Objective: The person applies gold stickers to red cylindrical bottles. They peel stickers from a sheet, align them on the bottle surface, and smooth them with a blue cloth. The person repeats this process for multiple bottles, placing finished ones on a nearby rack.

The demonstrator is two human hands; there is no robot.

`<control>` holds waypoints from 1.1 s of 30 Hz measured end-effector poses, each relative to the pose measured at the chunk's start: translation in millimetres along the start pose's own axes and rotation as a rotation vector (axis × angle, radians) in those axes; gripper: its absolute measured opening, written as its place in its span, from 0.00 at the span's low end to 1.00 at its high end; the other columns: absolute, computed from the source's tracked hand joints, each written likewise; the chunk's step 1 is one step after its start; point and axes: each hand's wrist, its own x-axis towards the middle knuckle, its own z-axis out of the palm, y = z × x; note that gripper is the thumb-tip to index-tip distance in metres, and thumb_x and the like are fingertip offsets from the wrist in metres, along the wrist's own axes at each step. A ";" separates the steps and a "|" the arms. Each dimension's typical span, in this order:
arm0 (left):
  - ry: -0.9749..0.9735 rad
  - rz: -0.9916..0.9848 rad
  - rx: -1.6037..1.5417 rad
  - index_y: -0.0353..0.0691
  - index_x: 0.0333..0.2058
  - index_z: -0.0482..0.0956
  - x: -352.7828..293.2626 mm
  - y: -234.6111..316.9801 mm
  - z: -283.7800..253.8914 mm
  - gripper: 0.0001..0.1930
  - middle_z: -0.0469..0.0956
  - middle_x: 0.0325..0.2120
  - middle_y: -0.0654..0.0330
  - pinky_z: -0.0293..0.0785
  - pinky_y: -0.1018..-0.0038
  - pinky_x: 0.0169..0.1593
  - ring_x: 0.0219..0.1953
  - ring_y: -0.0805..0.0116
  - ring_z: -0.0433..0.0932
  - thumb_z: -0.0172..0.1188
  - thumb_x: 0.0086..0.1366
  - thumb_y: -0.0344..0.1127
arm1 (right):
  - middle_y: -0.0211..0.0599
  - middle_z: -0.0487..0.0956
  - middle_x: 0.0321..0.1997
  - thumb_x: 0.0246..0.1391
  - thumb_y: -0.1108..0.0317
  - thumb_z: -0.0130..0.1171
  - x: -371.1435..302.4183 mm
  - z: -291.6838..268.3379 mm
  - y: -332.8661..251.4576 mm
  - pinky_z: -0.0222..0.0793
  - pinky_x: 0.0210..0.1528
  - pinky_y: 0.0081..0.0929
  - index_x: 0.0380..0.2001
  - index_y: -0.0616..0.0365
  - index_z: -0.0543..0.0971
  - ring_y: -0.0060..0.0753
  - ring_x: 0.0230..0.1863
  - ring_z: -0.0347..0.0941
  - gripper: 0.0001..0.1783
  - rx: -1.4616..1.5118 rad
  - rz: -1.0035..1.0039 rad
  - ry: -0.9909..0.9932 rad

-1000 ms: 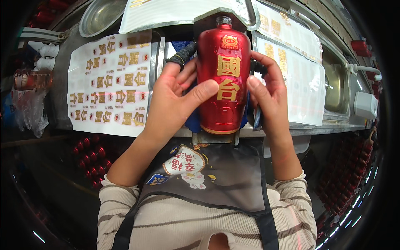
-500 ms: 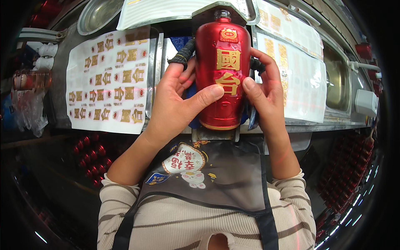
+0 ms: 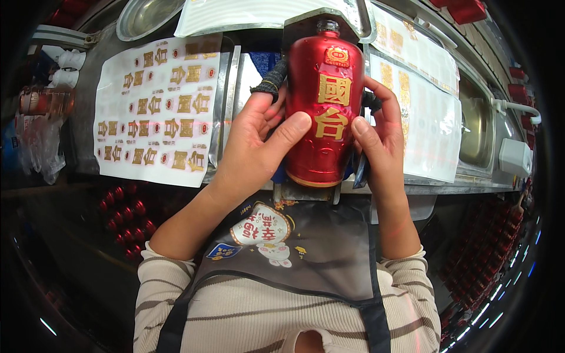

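Observation:
A glossy red bottle (image 3: 306,141) with raised gold characters and a small emblem lies in front of me, its open threaded neck pointing away. It rests on a metal holder (image 3: 294,35) with a black rope-wrapped arm (image 3: 272,79) on its left. My left hand (image 3: 253,132) grips the bottle's left side, thumb on its front beside the lower character. From the right, my right hand (image 3: 382,138) closes around it, thumb at the edge of the lettering. A dark pointed flat piece (image 3: 361,172) shows below my right palm; whether I hold it is unclear.
A white sheet of gold character stickers (image 3: 159,109) lies left. More sheets (image 3: 432,117), partly used, lie right, before a metal basin (image 3: 477,138). A metal bowl (image 3: 147,17) sits far left. Red bottles (image 3: 126,220) stand below the bench on both sides.
My left thumb has slid slightly left, off the lower gold character. Both hands stay on the bottle. The whole view has shifted a little.

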 end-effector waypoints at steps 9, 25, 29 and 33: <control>-0.026 0.039 0.257 0.34 0.58 0.64 -5.1 1.4 3.4 0.30 0.70 0.59 0.51 0.67 0.68 0.63 0.61 0.65 0.70 0.70 0.62 0.31 | 0.51 0.67 0.61 0.54 0.65 0.68 -3.2 1.1 -4.0 0.81 0.41 0.20 0.66 0.64 0.59 0.30 0.44 0.81 0.42 -0.173 0.002 -0.004; 0.023 0.024 0.183 0.31 0.60 0.63 6.5 15.9 23.1 0.30 0.74 0.54 0.49 0.73 0.71 0.58 0.55 0.66 0.75 0.67 0.64 0.33 | 0.48 0.67 0.60 0.56 0.68 0.66 1.6 3.6 -1.3 0.79 0.39 0.18 0.65 0.62 0.60 0.28 0.42 0.82 0.38 -0.088 0.035 0.031; 0.031 -0.006 0.220 0.29 0.60 0.64 9.1 17.2 22.3 0.30 0.75 0.54 0.48 0.75 0.72 0.57 0.54 0.67 0.76 0.66 0.65 0.33 | 0.48 0.66 0.61 0.56 0.68 0.66 -0.1 5.9 0.7 0.79 0.38 0.17 0.64 0.62 0.61 0.26 0.40 0.82 0.36 -0.051 0.027 0.043; 0.004 0.115 0.115 0.28 0.61 0.63 14.3 9.9 19.0 0.28 0.74 0.56 0.48 0.75 0.72 0.57 0.55 0.67 0.77 0.64 0.67 0.31 | 0.46 0.75 0.52 0.57 0.67 0.65 6.3 2.6 -7.4 0.77 0.37 0.17 0.63 0.62 0.63 0.24 0.38 0.81 0.33 -0.076 0.013 0.056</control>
